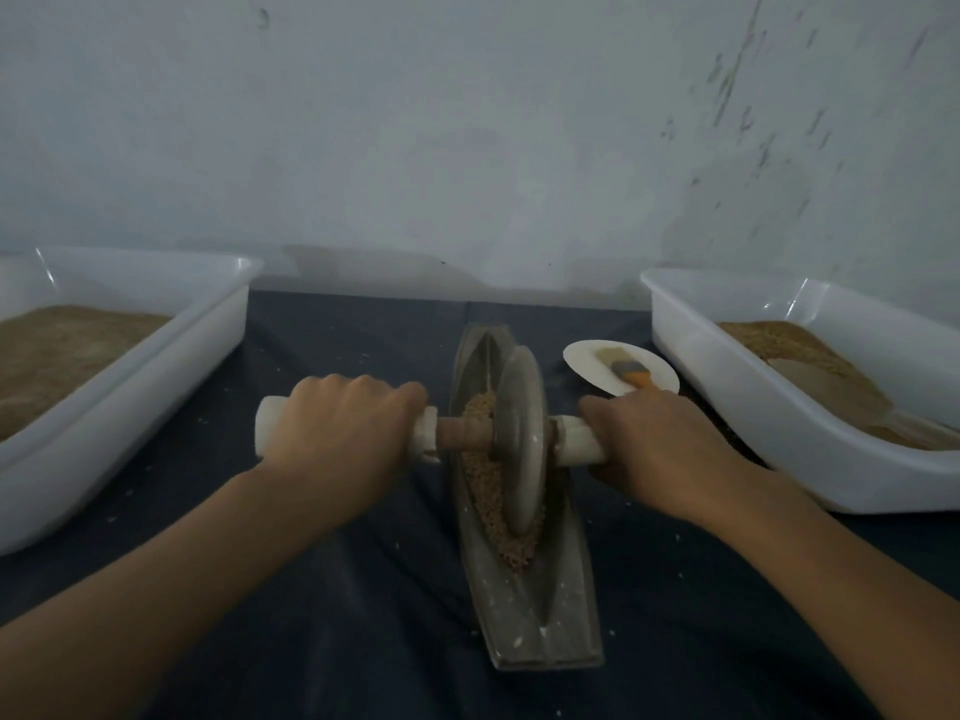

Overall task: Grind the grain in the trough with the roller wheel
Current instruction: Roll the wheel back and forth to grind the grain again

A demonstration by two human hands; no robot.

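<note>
Grain (491, 504) is lying in the groove of the boat-shaped trough (524, 610), centre of the frame, heaped mostly along the left side of the roller wheel (519, 439) and trailing toward the near end. The far end of the groove is looking nearly bare. Wheel is standing on edge in the groove, so the narrow rim is doing the crushing while the sloped walls are likely funnelling grain back under it.

Axle (462, 433) is running crosswise through the hub, with a pale grip on each end. Left hand (337, 433) is wrapping its fingers over the left grip; right hand (654, 449) is clamping the right grip the same way. Both are knuckles-up, one either side of the wheel: probably to keep the load even so the disc isn't tipping out of the slot.

Trough is sitting lengthwise away from the person on a dark cloth (332, 615) covering the surface, so the stroke is a straight push-pull. Stray flecks are dotting the cloth.

Just right of the trough, a small white plate (587, 363) is holding a brush (631, 371), likely for sweeping out flour. White plastic tubs are flanking the setup: left tub (130, 407) and right tub (779, 423), both holding brownish grain or meal; I can't tell which is raw and which is ground.
</note>
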